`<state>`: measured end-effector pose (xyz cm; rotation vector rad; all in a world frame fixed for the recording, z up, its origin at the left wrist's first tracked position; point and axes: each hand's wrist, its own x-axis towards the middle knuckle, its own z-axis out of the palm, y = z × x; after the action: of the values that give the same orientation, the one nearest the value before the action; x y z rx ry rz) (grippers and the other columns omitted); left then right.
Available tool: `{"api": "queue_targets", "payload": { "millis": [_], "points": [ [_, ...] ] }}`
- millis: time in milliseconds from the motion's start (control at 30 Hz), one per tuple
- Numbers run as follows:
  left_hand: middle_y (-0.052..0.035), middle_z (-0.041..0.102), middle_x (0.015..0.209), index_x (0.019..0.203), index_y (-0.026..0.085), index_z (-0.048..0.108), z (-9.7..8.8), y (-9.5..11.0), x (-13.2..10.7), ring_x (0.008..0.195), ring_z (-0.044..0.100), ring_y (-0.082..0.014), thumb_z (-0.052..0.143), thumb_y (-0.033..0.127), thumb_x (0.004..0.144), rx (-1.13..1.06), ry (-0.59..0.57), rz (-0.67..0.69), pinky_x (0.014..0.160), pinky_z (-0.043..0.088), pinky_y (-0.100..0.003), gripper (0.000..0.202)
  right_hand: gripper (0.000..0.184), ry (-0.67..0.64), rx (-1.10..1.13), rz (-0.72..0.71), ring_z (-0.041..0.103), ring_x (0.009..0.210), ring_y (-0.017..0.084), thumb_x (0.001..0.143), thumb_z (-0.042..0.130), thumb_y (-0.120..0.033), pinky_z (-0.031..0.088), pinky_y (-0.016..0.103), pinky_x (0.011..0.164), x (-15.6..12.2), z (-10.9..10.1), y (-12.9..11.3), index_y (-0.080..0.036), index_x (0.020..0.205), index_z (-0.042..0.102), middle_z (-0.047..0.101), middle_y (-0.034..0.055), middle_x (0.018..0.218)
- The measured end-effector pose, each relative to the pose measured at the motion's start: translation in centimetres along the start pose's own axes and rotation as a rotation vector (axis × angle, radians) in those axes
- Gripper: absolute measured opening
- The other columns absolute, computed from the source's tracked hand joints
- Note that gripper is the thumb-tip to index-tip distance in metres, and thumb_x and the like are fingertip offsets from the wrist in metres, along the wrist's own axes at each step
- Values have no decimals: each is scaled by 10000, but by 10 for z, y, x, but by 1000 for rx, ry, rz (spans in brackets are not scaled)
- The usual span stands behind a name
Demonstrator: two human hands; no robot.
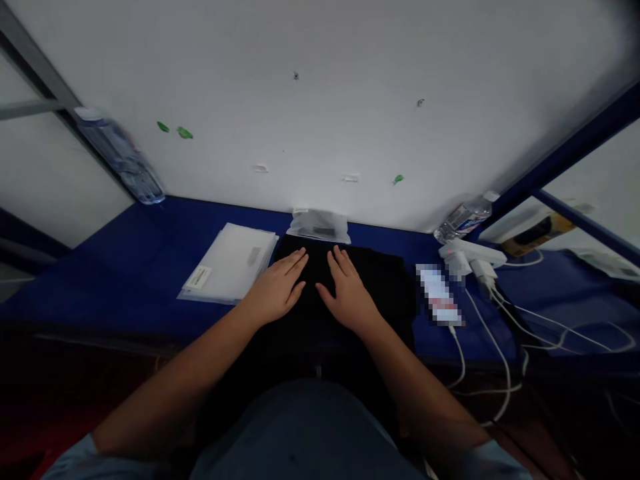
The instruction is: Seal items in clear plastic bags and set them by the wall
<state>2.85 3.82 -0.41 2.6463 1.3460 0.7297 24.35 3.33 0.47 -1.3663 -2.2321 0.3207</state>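
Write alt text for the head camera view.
The left hand and right hand rest flat on a folded black cloth on a blue tabletop below a white wall. Left of them lies a flat white package; to the right, a blurred-out phone is cabled near a white power strip.

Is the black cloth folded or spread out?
Probably folded: the black cloth lies flat with straight edges on the blue table, under the left hand and right hand. Its layers are too dark to see.

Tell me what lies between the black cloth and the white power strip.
In the head view, a pixelated phone-shaped device lies there on the blue tabletop.
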Motion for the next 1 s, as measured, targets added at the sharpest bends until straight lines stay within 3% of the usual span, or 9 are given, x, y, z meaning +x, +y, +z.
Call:
{"api": "queue_targets", "payload": {
  "millis": [333, 567, 800, 1000],
  "points": [
    [-213, 353, 1628, 1506, 34, 426, 13, -7, -2, 1533, 312, -293, 353, 274, 1014, 93, -139, 20, 1233, 351, -459, 553, 647, -66, -89, 26, 235, 1554, 362, 976, 538, -346, 342, 526, 1219, 0, 2, -2, -33, 1531, 433, 311, 240, 1643],
    [-189, 350, 1636, 1524, 68, 407, 18, -8, -3, 1535, 307, -285, 375, 255, 995, 108, -146, 32, 1231, 354, -458, 562, 622, -67, -144, 40, 262, 1543, 372, 977, 502, -326, 354, 558, 1197, -3, 10, -2, -26, 1519, 445, 310, 253, 1639],
    [-259, 350, 1610, 1479, -31, 443, 18, -4, 0, 1515, 343, -316, 373, 227, 977, 191, -220, 8, 1219, 366, -456, 569, 630, -88, -218, 40, 256, 1543, 373, 990, 456, -326, 357, 533, 1190, -2, 15, -2, 1, 1526, 422, 304, 265, 1639],
    [-253, 391, 1591, 1460, -25, 476, 19, -4, 1, 1496, 382, -307, 390, 219, 973, 243, -215, 5, 1217, 368, -437, 552, 636, -148, -293, 41, 297, 1525, 382, 1001, 445, -342, 341, 511, 1194, 0, 14, -4, -8, 1540, 412, 300, 270, 1639]
  ]
}}
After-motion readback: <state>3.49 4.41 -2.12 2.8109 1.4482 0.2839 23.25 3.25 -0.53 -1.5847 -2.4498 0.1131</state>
